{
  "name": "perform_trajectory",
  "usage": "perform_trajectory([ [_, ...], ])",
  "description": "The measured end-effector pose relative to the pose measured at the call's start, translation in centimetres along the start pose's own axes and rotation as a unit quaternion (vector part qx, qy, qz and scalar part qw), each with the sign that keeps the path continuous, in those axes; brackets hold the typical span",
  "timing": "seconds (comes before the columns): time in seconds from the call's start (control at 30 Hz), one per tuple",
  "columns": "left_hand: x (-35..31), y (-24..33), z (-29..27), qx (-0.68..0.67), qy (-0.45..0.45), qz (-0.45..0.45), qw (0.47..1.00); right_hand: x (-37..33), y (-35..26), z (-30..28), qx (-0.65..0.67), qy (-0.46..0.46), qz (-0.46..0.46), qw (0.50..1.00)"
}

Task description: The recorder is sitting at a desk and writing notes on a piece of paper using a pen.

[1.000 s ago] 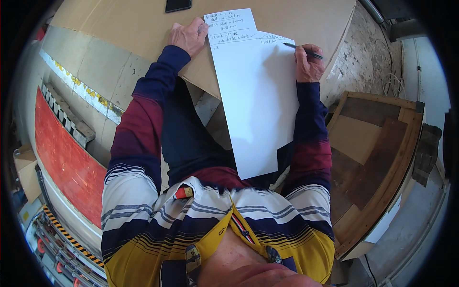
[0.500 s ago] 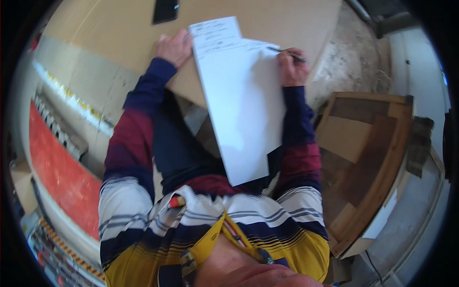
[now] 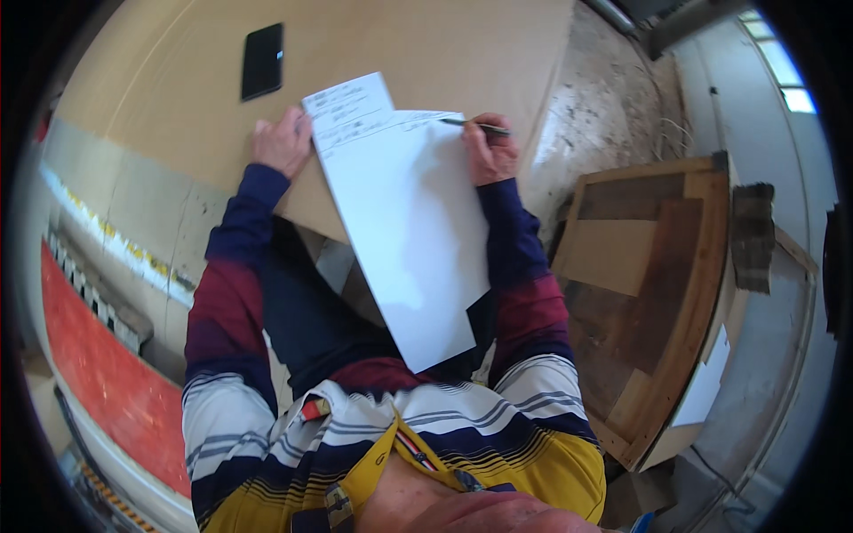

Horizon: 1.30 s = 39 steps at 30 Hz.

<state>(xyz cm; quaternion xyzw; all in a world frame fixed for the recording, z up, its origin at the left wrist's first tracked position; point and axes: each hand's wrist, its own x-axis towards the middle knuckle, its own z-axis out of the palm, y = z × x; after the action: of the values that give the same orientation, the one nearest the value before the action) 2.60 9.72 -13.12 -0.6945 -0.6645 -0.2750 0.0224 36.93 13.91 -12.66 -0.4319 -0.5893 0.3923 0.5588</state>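
Observation:
A long white sheet (image 3: 400,213) with stepped corners lies partly on the tan table (image 3: 426,53) and extends past its near edge over my lap. Lines of dark handwriting cover its upper part. My right hand (image 3: 490,149) closes around a dark pen (image 3: 484,128) at the sheet's upper right, the tip close to the writing. At the upper left edge rests my left hand (image 3: 283,142), its fingers extended against the sheet's border; how firmly they press on it cannot be told.
A black phone (image 3: 262,62) lies on the table beyond my left hand. To the right stands a wooden-framed box (image 3: 622,293) with brown panels, near a pale wall. A long red panel (image 3: 107,364) runs along the left.
The view has shifted, so the table, phone and sheet appear lower and further left. A little more writing shows near the pen. Both hands keep roughly their places on the sheet.

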Motion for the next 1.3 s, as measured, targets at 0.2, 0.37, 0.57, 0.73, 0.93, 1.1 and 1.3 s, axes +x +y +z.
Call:
perform_trajectory([
  [0.2, 0.1, 0.5, -0.6, -0.048, -0.029, -0.023, 0.998, 0.1, -1.1, 0.4, -0.03, 0.005, -0.023, 0.999],
  [0.37, -0.1, 0.3, -0.9, -0.039, -0.04, -0.028, 0.998, -0.2, -1.2, 0.7, -0.022, 0.021, 0.032, 0.999],
  [0.57, -0.1, 0.5, -1.0, -0.036, -0.039, -0.028, 0.998, -0.5, -1.3, 0.7, -0.009, 0.036, 0.052, 0.998],
  [0.73, -0.1, 0.4, -0.9, -0.046, -0.037, -0.023, 0.998, -0.1, -0.9, 0.7, 0.01, 0.03, 0.032, 0.999],
  [0.93, -0.1, 0.0, -0.5, -0.027, -0.039, -0.022, 0.999, 0.0, -1.4, 0.7, -0.006, 0.029, 0.026, 0.999],
  [1.1, -0.1, 0.0, -0.3, -0.03, -0.03, -0.017, 0.999, 0.0, -1.0, 0.6, -0.054, 0.025, -0.018, 0.998],
  [1.3, -0.3, 0.2, -0.5, -0.017, -0.044, -0.026, 0.999, -0.3, -1.2, 0.6, -0.087, 0.018, -0.011, 0.996],
])
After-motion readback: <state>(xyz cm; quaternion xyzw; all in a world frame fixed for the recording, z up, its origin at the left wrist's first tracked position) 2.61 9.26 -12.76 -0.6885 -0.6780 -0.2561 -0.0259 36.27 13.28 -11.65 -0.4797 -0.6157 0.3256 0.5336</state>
